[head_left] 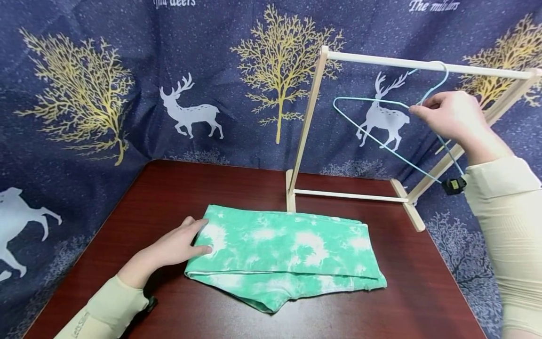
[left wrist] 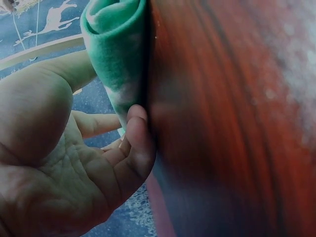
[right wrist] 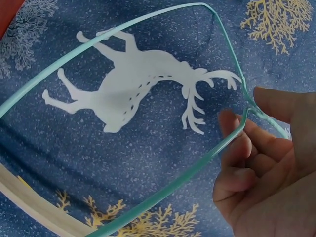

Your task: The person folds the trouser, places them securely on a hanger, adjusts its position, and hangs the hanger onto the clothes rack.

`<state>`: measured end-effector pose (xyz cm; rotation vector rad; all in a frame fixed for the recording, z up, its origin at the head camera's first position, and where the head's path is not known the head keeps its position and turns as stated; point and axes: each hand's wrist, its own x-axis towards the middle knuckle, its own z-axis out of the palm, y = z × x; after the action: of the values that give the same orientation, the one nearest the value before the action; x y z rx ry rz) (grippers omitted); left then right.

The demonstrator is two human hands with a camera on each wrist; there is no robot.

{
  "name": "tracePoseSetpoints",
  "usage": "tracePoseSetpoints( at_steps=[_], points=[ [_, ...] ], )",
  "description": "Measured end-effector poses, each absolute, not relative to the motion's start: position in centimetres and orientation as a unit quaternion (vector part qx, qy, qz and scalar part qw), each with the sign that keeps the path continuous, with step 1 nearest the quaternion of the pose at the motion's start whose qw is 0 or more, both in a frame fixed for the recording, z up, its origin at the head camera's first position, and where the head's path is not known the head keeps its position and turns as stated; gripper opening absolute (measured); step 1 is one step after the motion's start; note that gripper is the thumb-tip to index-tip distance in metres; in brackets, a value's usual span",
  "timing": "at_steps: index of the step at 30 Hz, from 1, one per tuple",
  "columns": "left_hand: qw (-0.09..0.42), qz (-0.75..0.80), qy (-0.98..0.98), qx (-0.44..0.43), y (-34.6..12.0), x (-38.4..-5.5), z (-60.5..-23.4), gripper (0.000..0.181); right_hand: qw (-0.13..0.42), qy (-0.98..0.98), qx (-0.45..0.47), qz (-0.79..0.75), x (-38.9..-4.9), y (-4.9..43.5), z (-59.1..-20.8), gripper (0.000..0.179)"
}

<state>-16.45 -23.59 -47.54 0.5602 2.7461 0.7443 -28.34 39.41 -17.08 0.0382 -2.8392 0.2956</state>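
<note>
Green and white tie-dye trousers (head_left: 292,245) lie folded on the table, with a pointed part sticking out along the near edge. My left hand (head_left: 179,242) rests at their left end, thumb and index fingertip on the cloth. From the left wrist, the rolled layers of the trousers (left wrist: 116,54) show beside the loosely bent fingers (left wrist: 140,143). At upper right, my right hand (head_left: 455,115) pinches a light blue wire hanger (head_left: 372,136) at its neck, just below the hook. The hook loops over the top bar of a wooden rack (head_left: 381,61).
The rack stands on two wooden feet at the back right of the dark red table (head_left: 169,188), with a lower crossbar (head_left: 351,196) between them. A dark blue cloth (head_left: 237,75) printed with deer and trees hangs behind and beside the table.
</note>
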Motion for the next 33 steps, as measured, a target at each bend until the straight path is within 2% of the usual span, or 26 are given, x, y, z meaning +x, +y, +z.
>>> tracePoseSetpoints(
  at_steps=[8,21,33],
  points=[
    [0.123,0.256,0.940,0.190,-23.7,-16.7,-47.6,0.098,0.138,-0.986,0.022,0.094,-28.7,39.3,-16.6,0.054],
    [0.124,0.258,0.940,0.188,-23.6,-16.5,-47.7,0.097,0.132,-0.984,0.036,0.112,-28.9,38.8,-16.5,0.053],
    [0.124,0.257,0.940,0.189,-23.6,-16.5,-47.5,0.096,0.154,-0.980,0.044,0.118,-28.5,38.4,-15.7,0.052]
  ],
)
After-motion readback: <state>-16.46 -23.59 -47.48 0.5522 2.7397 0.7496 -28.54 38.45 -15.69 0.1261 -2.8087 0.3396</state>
